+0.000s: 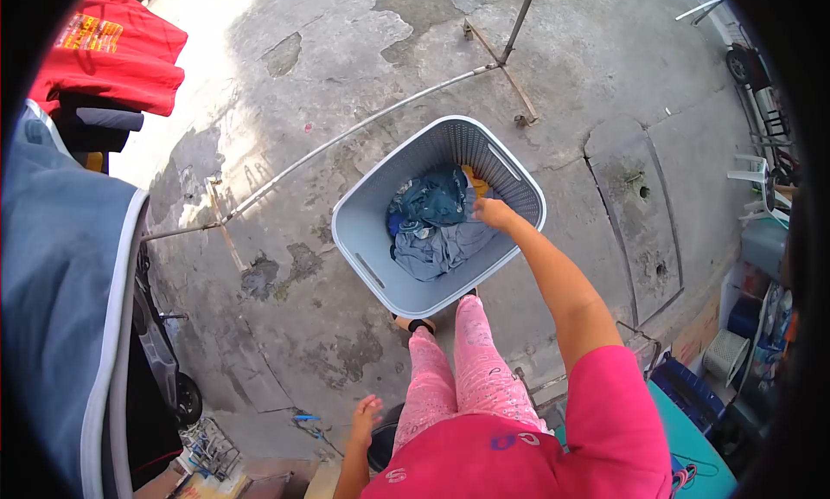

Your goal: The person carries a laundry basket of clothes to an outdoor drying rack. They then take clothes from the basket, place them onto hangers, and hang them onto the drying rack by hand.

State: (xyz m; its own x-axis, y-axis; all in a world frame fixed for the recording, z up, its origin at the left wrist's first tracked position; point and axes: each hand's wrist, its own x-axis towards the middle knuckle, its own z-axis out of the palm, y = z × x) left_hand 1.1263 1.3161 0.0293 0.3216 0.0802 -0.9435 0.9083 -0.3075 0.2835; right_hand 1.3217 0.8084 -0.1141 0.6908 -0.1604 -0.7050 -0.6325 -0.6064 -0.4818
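A grey-blue plastic laundry basket (356,227) stands on the ground just in front of my feet. In it lie a dark teal patterned garment (437,196), a grey garment (441,250) and a bit of yellow-orange cloth (476,182). My right hand (493,212) reaches into the basket from the right, its fingers curled on the upper edge of the grey garment. My left hand (366,417) hangs low beside my left leg, away from the basket, with fingers apart and nothing in them.
A metal rack's base bar (346,134) runs along the concrete beyond the basket. On the left hang a blue cloth with pale edging (65,265) and a red shirt (121,54). A white plastic chair (754,175), bins and crates (687,391) line the right side.
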